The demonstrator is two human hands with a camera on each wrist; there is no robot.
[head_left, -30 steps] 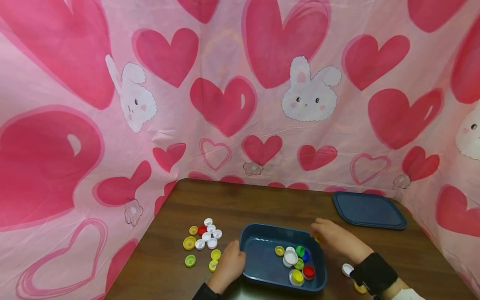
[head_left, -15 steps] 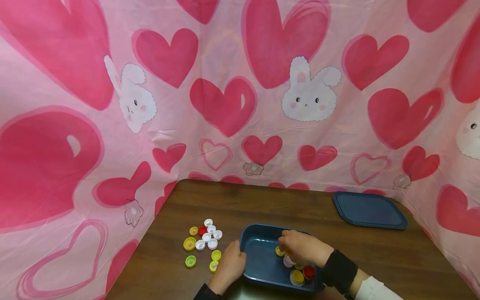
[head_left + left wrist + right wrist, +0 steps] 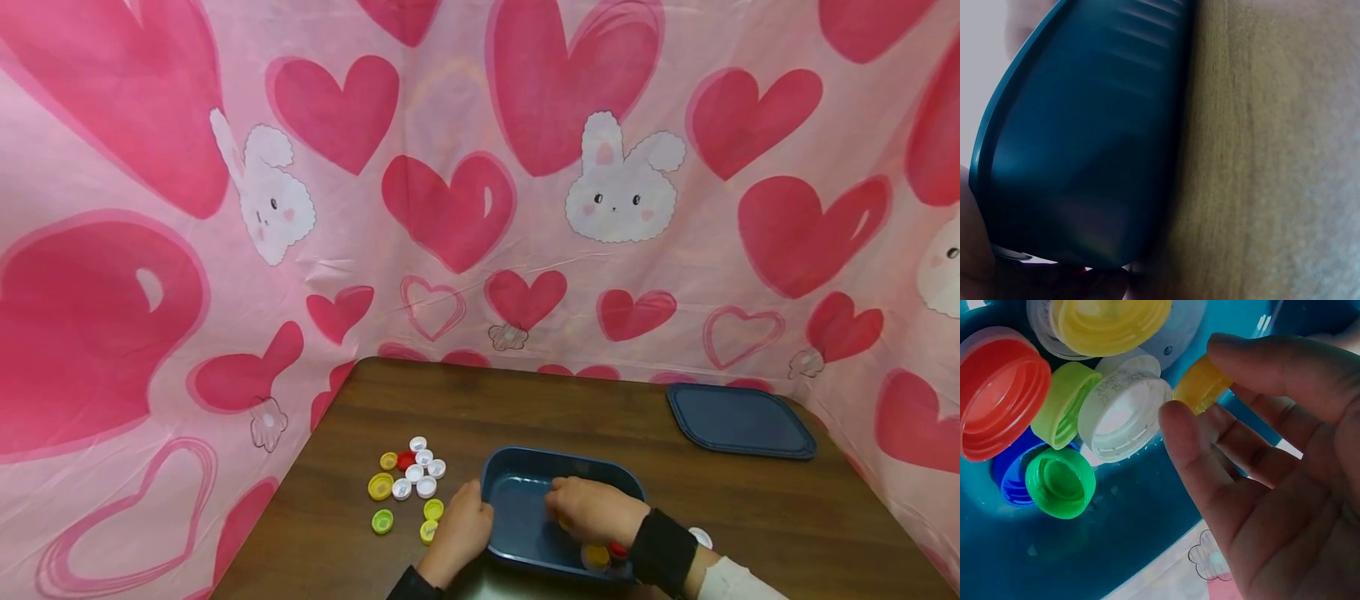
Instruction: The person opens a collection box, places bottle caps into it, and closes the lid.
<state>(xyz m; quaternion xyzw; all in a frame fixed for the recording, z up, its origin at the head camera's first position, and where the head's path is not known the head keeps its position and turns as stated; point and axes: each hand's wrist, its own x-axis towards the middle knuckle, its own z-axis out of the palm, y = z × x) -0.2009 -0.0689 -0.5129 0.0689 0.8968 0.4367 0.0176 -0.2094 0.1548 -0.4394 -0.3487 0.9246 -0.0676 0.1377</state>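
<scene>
A dark blue tray (image 3: 525,533) stands near the table's front edge. My left hand (image 3: 459,527) grips its left rim. My right hand (image 3: 581,507) reaches down inside the tray and pinches a small yellow cap (image 3: 1201,384) between thumb (image 3: 1188,447) and forefinger, just above the caps lying there. In the tray lie a red cap (image 3: 1000,397), a lime cap (image 3: 1063,403), a white cap (image 3: 1125,415), a green cap (image 3: 1060,481), a blue cap (image 3: 1007,484) and a large yellow cap (image 3: 1110,322). The left wrist view shows only the tray's outer wall (image 3: 1085,144) and the wood.
Several loose caps (image 3: 411,482), white, yellow, red and green, lie on the brown table (image 3: 465,408) left of the tray. One white cap (image 3: 702,536) lies right of it. The tray's blue lid (image 3: 738,421) rests at the back right. Pink heart cloth (image 3: 450,208) walls the table.
My right hand came from the tray's right rim leftward into the tray and now sits lower over the caps, covering most of them. The left hand has stayed on the rim.
</scene>
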